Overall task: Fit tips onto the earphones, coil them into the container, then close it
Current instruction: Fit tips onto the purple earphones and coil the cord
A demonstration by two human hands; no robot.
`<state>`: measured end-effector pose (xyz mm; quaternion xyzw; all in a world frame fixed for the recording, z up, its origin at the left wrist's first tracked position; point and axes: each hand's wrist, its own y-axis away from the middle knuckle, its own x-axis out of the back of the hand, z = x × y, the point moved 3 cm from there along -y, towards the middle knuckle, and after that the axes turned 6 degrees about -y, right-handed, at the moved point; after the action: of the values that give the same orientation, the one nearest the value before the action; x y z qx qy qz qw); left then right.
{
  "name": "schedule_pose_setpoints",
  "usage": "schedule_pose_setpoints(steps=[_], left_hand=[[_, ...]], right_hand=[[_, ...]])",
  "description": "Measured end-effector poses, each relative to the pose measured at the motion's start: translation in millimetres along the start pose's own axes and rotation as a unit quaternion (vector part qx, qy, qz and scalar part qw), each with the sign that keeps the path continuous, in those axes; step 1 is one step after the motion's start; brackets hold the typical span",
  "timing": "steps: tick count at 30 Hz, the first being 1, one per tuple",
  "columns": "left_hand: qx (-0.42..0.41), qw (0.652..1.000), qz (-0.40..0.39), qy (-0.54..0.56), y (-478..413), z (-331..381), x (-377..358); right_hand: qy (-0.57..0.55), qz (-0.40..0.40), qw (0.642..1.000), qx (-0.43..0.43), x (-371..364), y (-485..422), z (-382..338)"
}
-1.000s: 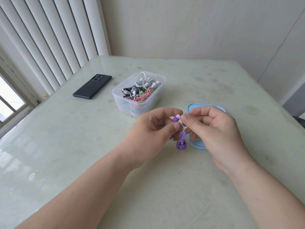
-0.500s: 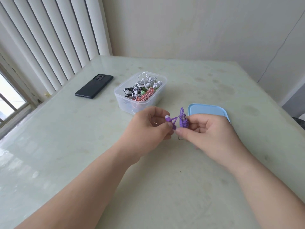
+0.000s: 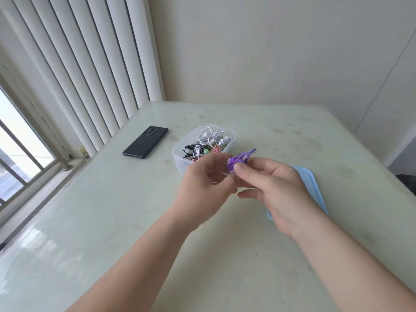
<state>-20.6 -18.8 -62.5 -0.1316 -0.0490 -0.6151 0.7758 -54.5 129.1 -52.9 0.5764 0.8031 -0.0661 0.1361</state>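
Earphones, purple [image 3: 239, 160]: one pair, wound into a small tight bundle and held in the air above the worktop [image 3: 112, 210], just short of the container's near wall. A short loose end sticks out at the upper right. Whether the tips are fitted is too small to tell.

Right hand [image 3: 276, 190]: thumb and forefinger clamped on the bundle, the other fingers [image 3: 249, 194] loosely curled beneath.

Left hand [image 3: 207, 179]: fingers [image 3: 221, 157] curled, forefinger meeting the bundle's left end. It cannot be told whether it pinches or only steadies.

Container [image 3: 179, 162]: clear plastic tub, open, standing on the worktop beyond the hands. It holds several other coiled pairs in white, black-and-white, red and green.

Lid [image 3: 314, 188]: pale blue, lying flat on the worktop to the right, partly hidden under the right hand.

Phone [image 3: 146, 141]: dark, lying flat to the left of the container, apart from it.

Step in hand (judged): coiling of this pair looks finished, and placing it in the container is due.

Next move calls for: carrying the bundle forward over the rim, setting it down among the other pairs, and letting go without the winding springing loose, with the stray end tucked in. The lid goes on once all pairs are in.
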Motion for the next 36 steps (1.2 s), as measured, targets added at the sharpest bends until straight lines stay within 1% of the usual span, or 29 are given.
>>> schedule_pose_setpoints(steps=[2,4,6,7,8,10,11,14,16,17,19,21,24,26,28,30,31,33,36], left_hand=[[-0.016,1.000,0.015,-0.012,-9,10,15],[-0.022,0.999,0.035,-0.027,-21,19,33],[-0.012,0.994,0.056,-0.094,-37,22,52],[-0.008,0.986,0.062,-0.156,-46,23,60],[-0.011,0.970,0.061,-0.234,-56,23,67],[-0.035,0.917,0.036,-0.395,-73,27,72],[-0.043,0.892,0.017,-0.450,-80,30,72],[-0.032,0.835,-0.071,-0.544,-94,33,68],[-0.013,0.795,-0.142,-0.590,-94,37,68],[-0.008,0.788,-0.159,-0.595,-93,38,70],[-0.008,0.799,-0.151,-0.582,-89,44,76],[-0.037,0.812,-0.140,-0.565,-85,45,79],[-0.058,0.823,-0.181,-0.535,-75,32,76],[-0.077,0.836,-0.182,-0.512,-70,28,74],[-0.101,0.831,-0.193,-0.511,-65,27,73],[-0.116,0.819,-0.206,-0.524,-62,26,69],[-0.123,0.815,-0.206,-0.528,-60,24,64],[-0.136,0.819,-0.197,-0.522,-56,20,54],[-0.159,0.810,-0.191,-0.532,-49,24,36]], right_hand=[[0.000,0.027,1.000,0.013,-6,-8,-10],[0.042,0.062,0.997,0.034,-11,-19,-16],[0.123,0.085,0.987,0.053,-13,-31,-16],[0.166,0.088,0.980,0.065,-14,-38,-14],[0.209,0.088,0.971,0.078,-15,-44,-12],[0.290,0.081,0.947,0.112,-18,-53,-9],[0.322,0.072,0.934,0.139,-21,-56,-9],[0.393,0.009,0.890,0.231,-33,-59,-5],[0.436,-0.044,0.863,0.252,-39,-58,2],[0.460,-0.066,0.849,0.250,-42,-57,5],[0.506,-0.091,0.822,0.244,-44,-57,11],[0.538,-0.099,0.802,0.240,-46,-57,12],[0.559,-0.103,0.789,0.231,-47,-59,12],[0.563,-0.091,0.789,0.229,-47,-60,11],[0.572,-0.078,0.785,0.226,-45,-59,7],[0.588,-0.079,0.774,0.220,-40,-55,2],[0.598,-0.081,0.767,0.219,-36,-52,-1],[0.618,-0.080,0.753,0.213,-25,-47,-8],[0.640,-0.079,0.744,0.175,-5,-40,-18]])
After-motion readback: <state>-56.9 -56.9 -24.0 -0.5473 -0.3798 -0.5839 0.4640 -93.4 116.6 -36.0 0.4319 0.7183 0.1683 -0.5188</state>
